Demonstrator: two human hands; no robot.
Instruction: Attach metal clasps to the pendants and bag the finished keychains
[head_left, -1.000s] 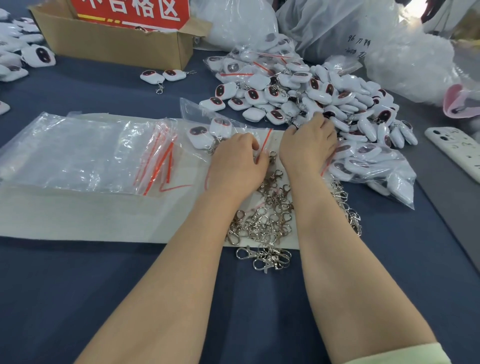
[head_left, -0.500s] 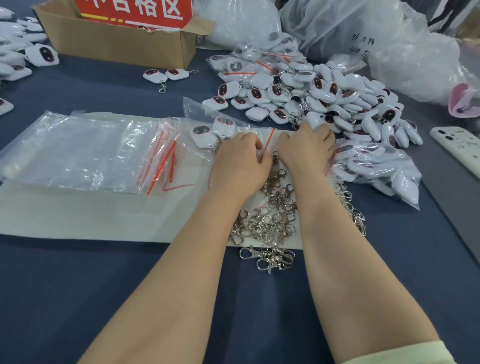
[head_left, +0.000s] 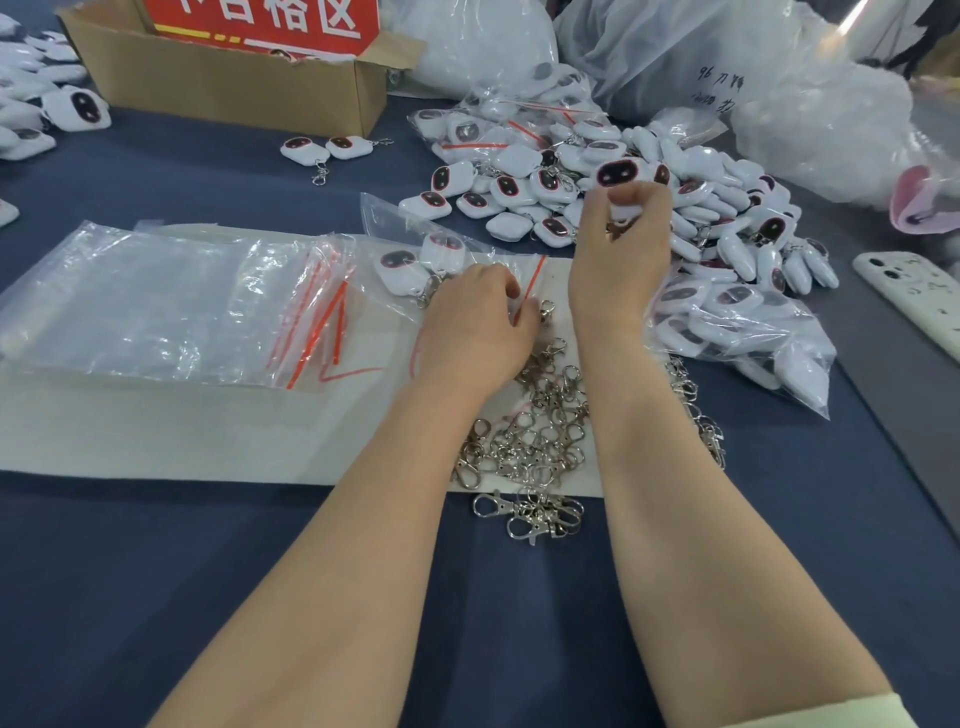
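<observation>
Just beyond the left hand (head_left: 478, 322), two finished keychains (head_left: 415, 260) are lying inside an open bag (head_left: 384, 213), and filled bags (head_left: 737, 322) are sitting to the right of the right hand (head_left: 621, 254). Much is remaining, I judge: loose pendants (head_left: 727, 208) are heaping up past the right hand, clasps (head_left: 540, 431) are lying between and under both wrists, and empty bags (head_left: 156, 301) are waiting left of the left hand. The right hand is pinching one pendant (head_left: 618, 174) at its fingertips, raised over the heap. Half a second ago it was lying low beside the left hand; now it is standing higher and apart. The left hand is keeping its place, fingers curled on the open bag; whether it is pinching the plastic I cannot tell.
</observation>
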